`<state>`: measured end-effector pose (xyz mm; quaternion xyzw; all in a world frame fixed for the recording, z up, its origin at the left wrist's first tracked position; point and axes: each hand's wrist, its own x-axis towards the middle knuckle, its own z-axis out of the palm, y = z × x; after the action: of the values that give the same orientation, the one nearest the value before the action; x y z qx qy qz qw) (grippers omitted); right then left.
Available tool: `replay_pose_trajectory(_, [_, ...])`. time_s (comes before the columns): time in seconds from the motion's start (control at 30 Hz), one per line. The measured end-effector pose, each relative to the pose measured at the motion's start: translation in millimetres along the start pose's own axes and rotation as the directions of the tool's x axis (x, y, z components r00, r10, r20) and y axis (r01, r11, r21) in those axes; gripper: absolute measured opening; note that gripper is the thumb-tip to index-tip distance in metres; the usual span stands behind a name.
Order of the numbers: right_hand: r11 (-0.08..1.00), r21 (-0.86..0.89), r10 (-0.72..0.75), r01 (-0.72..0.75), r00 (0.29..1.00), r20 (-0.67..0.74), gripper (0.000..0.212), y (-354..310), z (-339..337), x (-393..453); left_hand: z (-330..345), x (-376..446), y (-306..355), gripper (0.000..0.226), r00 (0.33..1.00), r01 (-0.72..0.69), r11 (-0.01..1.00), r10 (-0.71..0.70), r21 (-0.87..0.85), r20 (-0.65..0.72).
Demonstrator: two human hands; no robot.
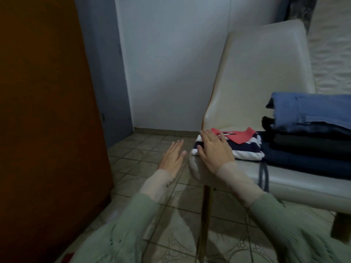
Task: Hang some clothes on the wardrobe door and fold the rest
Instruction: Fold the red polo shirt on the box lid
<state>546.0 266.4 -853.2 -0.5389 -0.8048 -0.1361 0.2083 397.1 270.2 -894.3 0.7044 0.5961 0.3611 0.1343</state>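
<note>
Your right hand [213, 150] lies flat on the folded striped shirt [245, 149], fingers straight and spread, palm pressing the near left corner of the fabric; it grips nothing. Your left hand [171, 157] hovers just left of the chair [264, 73], over the tiled floor [144, 149], fingers straight and together, released and apart from everything.

The striped shirt, white and navy with a red collar [241, 136], sits at the front left corner of the chair's seat. A small white tag or label shows on the collar just past your right fingers [222, 137].

Right beside the shirt, touching it, stands a stack of folded clothes [307, 145]: dark navy trousers [303, 164] at the bottom, black pieces [296, 144] in the middle, and a blue denim shirt [311, 112] on top. A blue cord [263, 177] hangs from the stack over the seat's front edge.

The chair is cream-coloured with a tall curved back, and one dark leg [204, 215] shows below the seat between your arms. A brown door panel [47, 111] fills the left side, standing open toward you, with a grey wall [171, 63] behind it. Pale bedding [330, 54] shows at the far right behind the chair. Both your arms wear green knit sleeves [133, 224] over lighter cuffs.
</note>
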Motion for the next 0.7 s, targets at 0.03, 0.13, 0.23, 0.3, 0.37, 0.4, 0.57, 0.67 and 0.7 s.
replay_pose_trajectory(0.03, [1.000, 0.010, -0.026, 0.026, 1.000, -0.004, 0.053, -11, 4, 1, -8, -8, -11, 0.049, 1.000, 0.020, 1.000, -0.020, 0.022, -0.003])
replay_pose_trajectory(0.13, [0.989, 0.085, -0.127, 0.123, 0.991, 0.037, 0.053, -52, 20, -3, -35, -40, -46, 0.051, 0.993, 0.121, 0.991, -0.121, 0.053, -0.006])
replay_pose_trajectory(0.23, [0.967, 0.211, -0.177, 0.140, 0.970, 0.167, 0.053, -97, 43, -15, -61, -78, -88, 0.053, 0.958, 0.288, 0.955, -0.288, 0.073, -0.009])
replay_pose_trajectory(0.3, [0.952, 0.266, -0.223, 0.149, 0.936, 0.272, 0.053, -127, 63, -26, -77, -106, -115, 0.049, 0.917, 0.399, 0.913, -0.400, 0.084, -0.008])
replay_pose_trajectory(0.37, [0.938, 0.306, -0.273, 0.164, 0.894, 0.357, 0.053, -155, 88, -38, -90, -135, -138, 0.044, 0.867, 0.498, 0.864, -0.499, 0.070, -0.004])
replay_pose_trajectory(0.4, [0.929, 0.329, -0.299, 0.169, 0.866, 0.400, 0.053, -168, 101, -44, -95, -149, -149, 0.042, 0.837, 0.545, 0.836, -0.547, 0.065, 0.005])
replay_pose_trajectory(0.57, [0.899, 0.405, -0.391, 0.163, 0.716, 0.579, 0.050, -219, 161, -81, -104, -206, -195, 0.033, 0.686, 0.720, 0.684, -0.727, 0.116, 0.022])
replay_pose_trajectory(0.67, [0.894, 0.411, -0.425, 0.179, 0.631, 0.650, 0.048, -238, 191, -104, -89, -236, -225, 0.029, 0.577, 0.807, 0.576, -0.816, 0.132, 0.039])
replay_pose_trajectory(0.7, [0.888, 0.421, -0.443, 0.187, 0.597, 0.669, 0.048, -243, 201, -110, -82, -244, -232, 0.026, 0.545, 0.829, 0.546, -0.837, 0.119, 0.043])
